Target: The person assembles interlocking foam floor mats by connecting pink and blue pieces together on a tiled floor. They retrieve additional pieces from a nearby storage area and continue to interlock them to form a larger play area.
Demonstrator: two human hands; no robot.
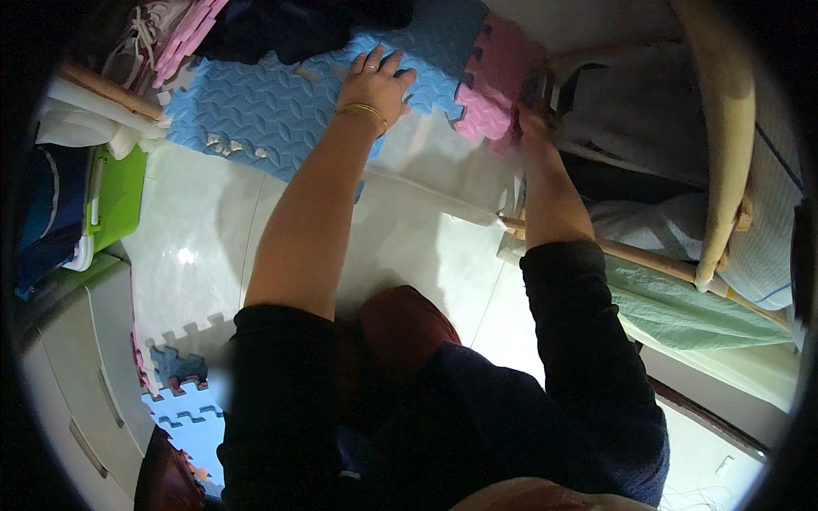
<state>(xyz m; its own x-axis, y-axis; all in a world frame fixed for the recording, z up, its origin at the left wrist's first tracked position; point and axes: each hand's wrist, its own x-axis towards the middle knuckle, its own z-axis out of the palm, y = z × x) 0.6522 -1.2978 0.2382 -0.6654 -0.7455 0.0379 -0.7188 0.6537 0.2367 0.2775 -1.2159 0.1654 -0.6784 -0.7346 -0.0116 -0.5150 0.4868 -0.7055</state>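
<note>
The blue foam mat point(264, 102) lay at the upper centre and upper left of the frame, over the pale tiled floor point(196, 204), with dark cloth point(264, 30) across its far edge. A pink foam piece point(486, 112) adjoined it toward the upper right. By its look, you had a light, soft and bendable material to handle; its raised pattern likely gave fair grip, though the toothed edges seemed liable to tear under a hard pull. Pale, worn-looking spots were noted near the lower left edge. The sound hold appeared to be a broad one along a straight edge, clear of those spots. Your left hand point(375, 94) rested back upward on the blue mat, its fingers spread apart and clamped on nothing visible. Your right hand point(535, 128) was at the upper right, beside the pink piece; shadow obscured its fingers, so whether they were apart or closed could not be determined.
</note>
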